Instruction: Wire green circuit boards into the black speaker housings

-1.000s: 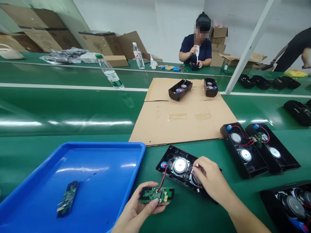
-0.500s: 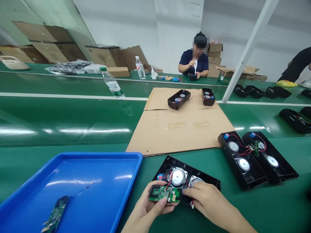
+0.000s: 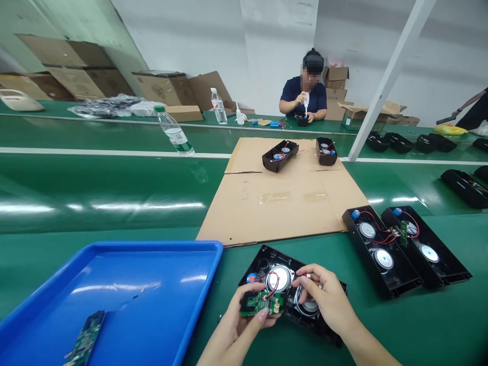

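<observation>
My left hand (image 3: 240, 325) grips a green circuit board (image 3: 253, 306), thumb on its face and fingers beneath. Red wire (image 3: 275, 291) loops from the board to the open black speaker housing (image 3: 263, 258) behind it. Two round silver speaker drivers (image 3: 279, 278) sit in that housing; my right hand (image 3: 330, 302) partly covers the right one. The right thumb and fingertips pinch a thin wire with a small white plug (image 3: 308, 275) above the housing. A blue capped part (image 3: 251, 278) lies in its left corner.
At left a blue tray (image 3: 152, 247) holds another circuit board (image 3: 86, 338). Two open speaker housings (image 3: 381, 274) lie at right. Further off are a cardboard sheet (image 3: 282, 218) bearing two more housings, a water bottle (image 3: 176, 133), a white post (image 3: 389, 84) and a seated co-worker (image 3: 316, 96).
My right hand has risen from beside the board to above the right driver, bringing the wire and plug up. The board shifted slightly right. The person at far right moved.
</observation>
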`<action>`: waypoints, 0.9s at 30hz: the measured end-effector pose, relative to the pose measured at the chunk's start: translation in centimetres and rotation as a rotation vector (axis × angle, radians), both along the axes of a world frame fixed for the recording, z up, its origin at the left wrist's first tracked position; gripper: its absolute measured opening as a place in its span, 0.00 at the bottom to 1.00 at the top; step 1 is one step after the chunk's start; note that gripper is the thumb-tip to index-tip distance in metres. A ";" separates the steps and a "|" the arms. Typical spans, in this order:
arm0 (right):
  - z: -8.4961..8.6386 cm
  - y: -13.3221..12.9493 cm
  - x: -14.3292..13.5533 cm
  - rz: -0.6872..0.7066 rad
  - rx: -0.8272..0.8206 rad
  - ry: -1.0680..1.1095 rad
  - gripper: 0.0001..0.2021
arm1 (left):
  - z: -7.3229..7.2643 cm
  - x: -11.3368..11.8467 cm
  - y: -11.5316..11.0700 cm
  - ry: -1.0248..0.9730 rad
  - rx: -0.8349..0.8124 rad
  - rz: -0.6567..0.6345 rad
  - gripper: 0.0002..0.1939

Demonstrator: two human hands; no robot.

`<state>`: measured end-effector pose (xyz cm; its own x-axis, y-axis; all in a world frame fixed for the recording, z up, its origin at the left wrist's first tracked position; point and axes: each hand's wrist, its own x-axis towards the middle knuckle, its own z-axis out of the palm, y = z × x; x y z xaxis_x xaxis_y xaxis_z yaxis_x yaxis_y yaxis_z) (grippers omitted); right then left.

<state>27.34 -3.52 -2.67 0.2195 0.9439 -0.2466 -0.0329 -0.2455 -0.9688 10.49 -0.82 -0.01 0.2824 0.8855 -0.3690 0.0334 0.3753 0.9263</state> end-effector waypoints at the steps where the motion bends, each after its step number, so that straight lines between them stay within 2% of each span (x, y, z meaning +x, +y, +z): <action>1: 0.0 0.0 0.1 -0.006 -0.005 0.000 0.16 | 0.0 0.1 0.1 0.014 0.023 -0.011 0.20; 7: 0.6 -0.2 1.0 0.000 -0.045 -0.093 0.14 | 0.5 0.2 1.0 0.186 0.166 -0.143 0.14; 11: 1.1 -0.2 1.9 -0.006 -0.005 -0.365 0.12 | 0.6 0.3 1.4 0.212 0.180 -0.139 0.15; 13: 1.3 -0.3 2.4 0.007 -0.011 -0.426 0.11 | 0.6 0.3 1.5 0.215 0.153 -0.164 0.18; 18: 1.5 -0.5 2.9 0.099 -0.032 -0.298 0.09 | 0.4 0.4 1.5 0.266 0.162 -0.104 0.16; 21: 1.6 -0.5 2.5 0.134 0.043 -0.334 0.07 | 0.1 0.4 1.5 0.267 0.155 -0.150 0.14; 27: 1.1 -0.1 1.3 0.037 0.057 -0.227 0.08 | -0.3 0.6 1.5 0.225 0.140 -0.205 0.14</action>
<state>28.67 -3.63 -1.57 0.2285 0.9632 -0.1413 0.1954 -0.1876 -0.9626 11.10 0.72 -0.28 0.3851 0.8653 -0.3208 0.3041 0.2091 0.9294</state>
